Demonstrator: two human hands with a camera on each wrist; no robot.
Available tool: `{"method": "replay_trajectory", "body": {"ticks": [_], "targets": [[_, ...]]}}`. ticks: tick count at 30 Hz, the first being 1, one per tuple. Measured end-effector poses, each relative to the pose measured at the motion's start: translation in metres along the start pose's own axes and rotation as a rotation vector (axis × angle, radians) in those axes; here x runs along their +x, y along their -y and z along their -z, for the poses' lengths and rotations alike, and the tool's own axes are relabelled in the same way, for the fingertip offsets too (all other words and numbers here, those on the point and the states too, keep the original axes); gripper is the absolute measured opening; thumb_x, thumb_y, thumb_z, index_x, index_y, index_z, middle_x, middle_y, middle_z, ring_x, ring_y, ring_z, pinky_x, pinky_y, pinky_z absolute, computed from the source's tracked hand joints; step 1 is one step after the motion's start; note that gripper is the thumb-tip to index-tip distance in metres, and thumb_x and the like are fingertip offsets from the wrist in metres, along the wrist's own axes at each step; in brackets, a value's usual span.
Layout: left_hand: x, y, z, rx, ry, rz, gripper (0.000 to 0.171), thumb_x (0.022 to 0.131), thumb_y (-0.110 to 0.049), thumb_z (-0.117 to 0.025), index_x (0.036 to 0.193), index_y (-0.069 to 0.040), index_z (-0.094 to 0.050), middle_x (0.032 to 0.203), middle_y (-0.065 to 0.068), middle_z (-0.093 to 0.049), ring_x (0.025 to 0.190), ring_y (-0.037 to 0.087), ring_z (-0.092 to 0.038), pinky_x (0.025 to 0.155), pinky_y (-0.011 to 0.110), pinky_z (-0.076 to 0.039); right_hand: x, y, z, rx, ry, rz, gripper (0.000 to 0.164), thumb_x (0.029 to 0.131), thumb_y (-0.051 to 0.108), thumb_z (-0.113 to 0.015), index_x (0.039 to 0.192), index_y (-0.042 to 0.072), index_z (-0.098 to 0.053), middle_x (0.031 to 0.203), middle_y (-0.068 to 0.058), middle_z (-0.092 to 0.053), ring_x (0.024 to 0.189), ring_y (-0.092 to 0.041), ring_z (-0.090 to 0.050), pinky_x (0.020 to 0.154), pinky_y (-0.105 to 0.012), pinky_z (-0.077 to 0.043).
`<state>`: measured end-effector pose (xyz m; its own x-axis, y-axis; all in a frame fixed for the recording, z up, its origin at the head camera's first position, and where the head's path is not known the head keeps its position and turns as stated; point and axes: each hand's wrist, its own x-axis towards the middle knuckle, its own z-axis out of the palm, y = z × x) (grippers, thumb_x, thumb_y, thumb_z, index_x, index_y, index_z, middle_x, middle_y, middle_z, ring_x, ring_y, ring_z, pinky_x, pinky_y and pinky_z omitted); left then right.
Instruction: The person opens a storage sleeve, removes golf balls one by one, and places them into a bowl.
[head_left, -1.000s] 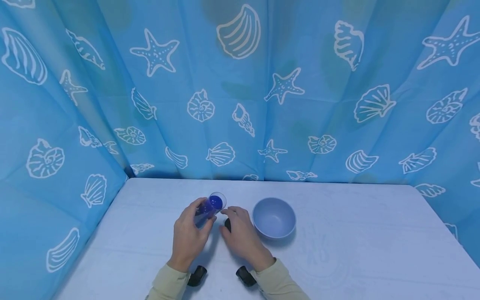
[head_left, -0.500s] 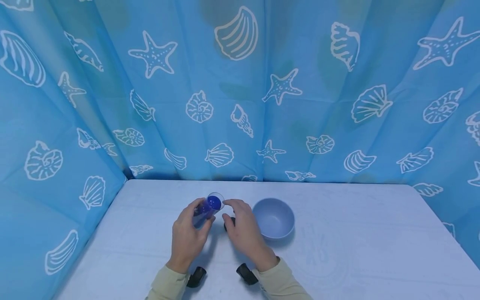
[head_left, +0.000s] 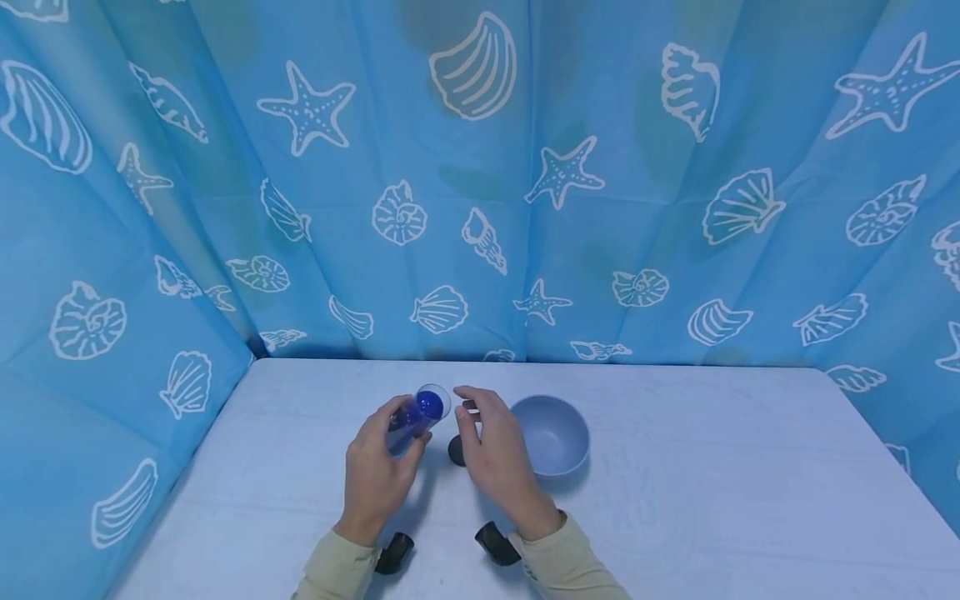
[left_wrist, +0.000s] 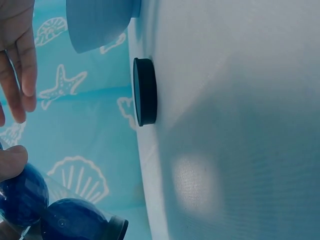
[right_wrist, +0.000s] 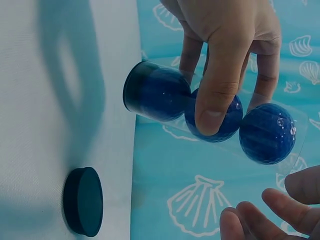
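Note:
My left hand [head_left: 377, 472] grips a clear plastic tube [head_left: 422, 410], tilted above the table with its uncovered end up and to the right. Three blue dimpled balls [right_wrist: 267, 134], looking like golf balls, sit in a row inside, as the right wrist view shows; the other end has a dark cap. Just right of the tube's uncovered end is my right hand [head_left: 500, 458], its fingers extended and holding nothing. A loose round black lid [left_wrist: 146, 92] lies on the table under the hands, partly hidden by my right hand in the head view.
A blue-grey bowl [head_left: 551, 437] stands right beside my right hand, partly behind it. Black wrist devices [head_left: 394, 553] show at both sleeves. The white table [head_left: 712, 467] ends at a blue seashell curtain [head_left: 480, 167] behind and to the left.
My right hand has shifted right and slightly away from the tube's mouth, where its fingertips were close to the rim. More of the black lid shows. The left hand stays nearly still.

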<state>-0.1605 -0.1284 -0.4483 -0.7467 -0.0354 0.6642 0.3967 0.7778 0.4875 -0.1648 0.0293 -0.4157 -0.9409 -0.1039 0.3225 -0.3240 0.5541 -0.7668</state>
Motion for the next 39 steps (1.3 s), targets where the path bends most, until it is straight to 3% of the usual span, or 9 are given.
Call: {"method": "replay_trajectory", "body": {"ticks": [15, 24, 31, 39], "targets": [[-0.0017, 0.0032, -0.0020, -0.005, -0.018, -0.041, 0.056, 0.072, -0.013, -0.080, 0.122, -0.008, -0.055, 0.116, 0.008, -0.061, 0.104, 0.023, -0.060, 0.089, 0.040, -0.049, 0.0008, 0.0013, 0.0005, 0.079, -0.031, 0.057, 0.034, 0.097, 0.027, -0.049, 0.127, 0.012, -0.051, 0.119, 0.000, -0.055, 0.100, -0.009, -0.055, 0.086, -0.026, -0.050], [-0.0010, 0.0017, -0.0007, -0.004, 0.001, -0.045, 0.055, 0.073, -0.013, -0.079, 0.122, -0.010, -0.055, 0.118, 0.006, -0.060, 0.108, 0.021, -0.057, 0.091, 0.038, -0.048, 0.0016, 0.0018, 0.0014, 0.137, -0.036, 0.045, 0.038, 0.095, 0.032, -0.051, 0.127, 0.013, -0.052, 0.117, 0.001, -0.055, 0.098, -0.008, -0.054, 0.086, -0.025, -0.050], [-0.0003, 0.0005, 0.0015, 0.022, 0.031, -0.032, 0.053, 0.075, -0.014, -0.077, 0.123, -0.012, -0.055, 0.121, 0.004, -0.058, 0.114, 0.020, -0.052, 0.096, 0.039, -0.045, 0.0022, 0.0025, 0.0032, 0.175, -0.041, 0.084, 0.037, 0.094, 0.033, -0.052, 0.127, 0.015, -0.053, 0.116, -0.003, -0.057, 0.095, -0.008, -0.054, 0.084, -0.024, -0.050], [-0.0001, -0.0010, 0.0035, 0.049, 0.030, -0.024, 0.053, 0.074, -0.012, -0.078, 0.123, -0.015, -0.057, 0.121, 0.005, -0.057, 0.115, 0.021, -0.051, 0.096, 0.042, -0.044, 0.0002, 0.0043, 0.0035, 0.187, -0.001, 0.025, 0.041, 0.091, 0.043, -0.054, 0.124, 0.020, -0.057, 0.119, 0.004, -0.056, 0.096, -0.010, -0.055, 0.080, -0.026, -0.052]]}}
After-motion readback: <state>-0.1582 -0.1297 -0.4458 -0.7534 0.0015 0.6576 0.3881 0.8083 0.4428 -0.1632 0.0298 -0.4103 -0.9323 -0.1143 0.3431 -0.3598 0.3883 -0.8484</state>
